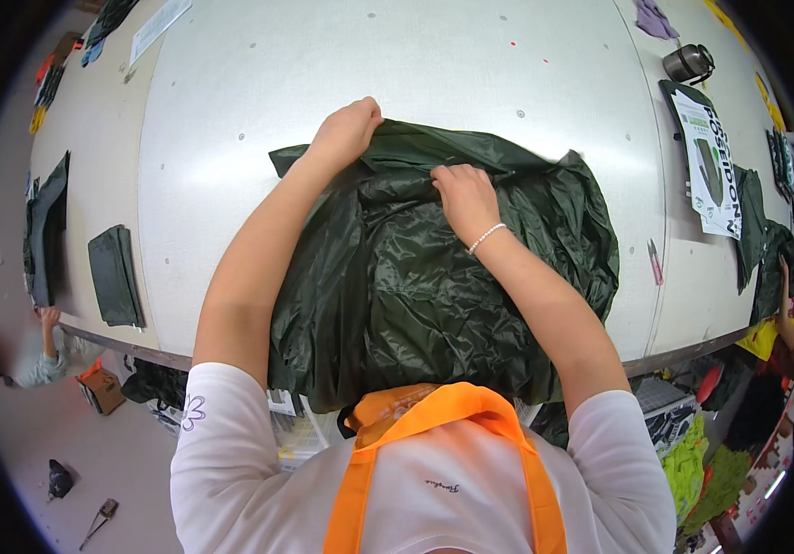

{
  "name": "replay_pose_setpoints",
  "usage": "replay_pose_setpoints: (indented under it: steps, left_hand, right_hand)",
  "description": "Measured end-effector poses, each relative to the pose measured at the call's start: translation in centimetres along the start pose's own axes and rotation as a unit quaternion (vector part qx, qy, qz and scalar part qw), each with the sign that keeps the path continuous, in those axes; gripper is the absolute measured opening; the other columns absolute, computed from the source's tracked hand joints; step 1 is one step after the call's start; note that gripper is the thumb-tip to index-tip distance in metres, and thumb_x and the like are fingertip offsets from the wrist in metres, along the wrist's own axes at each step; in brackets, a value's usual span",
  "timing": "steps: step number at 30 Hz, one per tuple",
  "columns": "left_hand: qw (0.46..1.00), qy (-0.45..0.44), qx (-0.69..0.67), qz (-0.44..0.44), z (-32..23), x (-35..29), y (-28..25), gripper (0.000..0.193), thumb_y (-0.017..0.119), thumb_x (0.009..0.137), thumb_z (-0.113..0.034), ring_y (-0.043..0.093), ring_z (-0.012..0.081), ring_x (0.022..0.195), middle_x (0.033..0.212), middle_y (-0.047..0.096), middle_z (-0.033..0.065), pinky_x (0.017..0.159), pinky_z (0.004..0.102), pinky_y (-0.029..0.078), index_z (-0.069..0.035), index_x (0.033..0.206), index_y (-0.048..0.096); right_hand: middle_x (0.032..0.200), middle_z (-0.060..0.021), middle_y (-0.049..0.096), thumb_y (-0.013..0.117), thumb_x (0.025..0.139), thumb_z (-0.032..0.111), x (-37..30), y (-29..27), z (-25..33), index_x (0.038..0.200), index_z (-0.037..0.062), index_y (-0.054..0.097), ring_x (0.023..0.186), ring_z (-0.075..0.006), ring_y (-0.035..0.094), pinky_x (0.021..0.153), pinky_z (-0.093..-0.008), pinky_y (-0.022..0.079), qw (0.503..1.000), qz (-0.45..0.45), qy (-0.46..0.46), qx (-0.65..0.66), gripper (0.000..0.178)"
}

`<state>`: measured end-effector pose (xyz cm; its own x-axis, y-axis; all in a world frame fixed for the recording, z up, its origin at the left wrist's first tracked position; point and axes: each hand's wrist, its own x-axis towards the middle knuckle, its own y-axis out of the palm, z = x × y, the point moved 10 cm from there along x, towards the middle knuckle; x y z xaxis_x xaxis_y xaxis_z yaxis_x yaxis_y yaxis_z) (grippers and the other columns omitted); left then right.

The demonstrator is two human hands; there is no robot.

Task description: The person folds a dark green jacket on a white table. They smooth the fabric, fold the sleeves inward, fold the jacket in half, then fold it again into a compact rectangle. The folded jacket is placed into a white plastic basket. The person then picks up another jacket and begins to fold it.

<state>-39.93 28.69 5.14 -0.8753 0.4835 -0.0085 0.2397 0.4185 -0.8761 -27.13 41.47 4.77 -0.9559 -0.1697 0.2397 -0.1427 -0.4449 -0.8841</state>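
Note:
A dark green garment point(434, 258) of thin, shiny, crinkled fabric lies spread in front of me, its near part hanging over the table's front edge. My left hand point(348, 132) is closed on the garment's far edge, toward its left corner. Nearer the middle, my right hand point(468, 198) has its fingers curled onto the fabric just below the far fold, pinching it. A bracelet of pale beads circles my right wrist. What lies under the fingertips of both hands is hidden.
The garment rests on a pale metal-topped table point(397, 65). At left lies a folded dark green garment point(115, 277); at right, small thread snips point(655, 263), printed sheets point(713, 166) and a metal flask point(688, 64). Other people stand at both table ends.

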Motion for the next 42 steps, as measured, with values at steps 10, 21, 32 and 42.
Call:
replay_pose_setpoints:
  steps: [10, 21, 32, 42]
  left_hand:
    - [0.98, 0.176, 0.068, -0.066, -5.1, -5.2, -2.4, 0.012, 0.055, 0.089, -0.017, 0.059, 0.0283, 0.08, 0.084, 0.057, 0.0094, 0.067, 0.0373, 0.048, -0.005, 0.091, 0.053]
    - [0.961, 0.197, 0.192, -0.021, -5.4, -3.3, 0.8, 0.009, 0.056, 0.078, -0.009, 0.057, 0.0258, 0.086, 0.086, 0.056, 0.0088, 0.07, 0.0362, 0.048, -0.005, 0.086, 0.054]
    - [0.99, 0.106, 0.052, -0.083, -13.0, -6.4, 7.9, 0.071, 0.062, 0.074, -0.025, 0.041, 0.0401, 0.12, 0.128, 0.04, 0.0307, 0.1, 0.0475, 0.034, 0.004, 0.134, 0.035]
    - [0.956, 0.112, 0.26, -0.083, -17.4, -1.8, 12.1, 0.063, 0.063, 0.07, -0.033, 0.045, 0.0337, 0.103, 0.103, 0.052, 0.0179, 0.091, 0.0438, 0.035, -0.001, 0.123, 0.05]
  right_hand:
    - [0.09, -0.0108, 0.055, 0.062, 0.082, 0.029, 0.8, 0.0, 1.2, 0.087, 0.0023, 0.065, 0.093, -0.0271, 0.052, 0.087, -0.037, 0.04, 0.993, 0.074, -0.067, -0.068, 0.027]
    - [0.091, -0.0133, 0.067, 0.047, 0.091, 0.047, 4.9, 3.5, -5.7, 0.092, 0.0067, 0.065, 0.087, -0.0302, 0.062, 0.085, -0.0402, 0.042, 0.951, 0.275, 0.142, -0.023, 0.044]
    - [0.093, -0.0186, 0.063, 0.05, 0.088, 0.024, 3.0, -1.5, -7.1, 0.113, 0.0054, 0.053, 0.087, -0.0324, 0.061, 0.08, -0.0412, 0.048, 0.978, 0.153, 0.085, -0.113, 0.032]
    - [0.116, -0.0113, 0.054, 0.066, 0.074, 0.006, 0.8, -6.9, -6.8, 0.118, 0.0089, 0.054, 0.107, -0.0277, 0.052, 0.091, -0.0407, 0.038, 0.98, 0.0, -0.011, -0.197, 0.045]
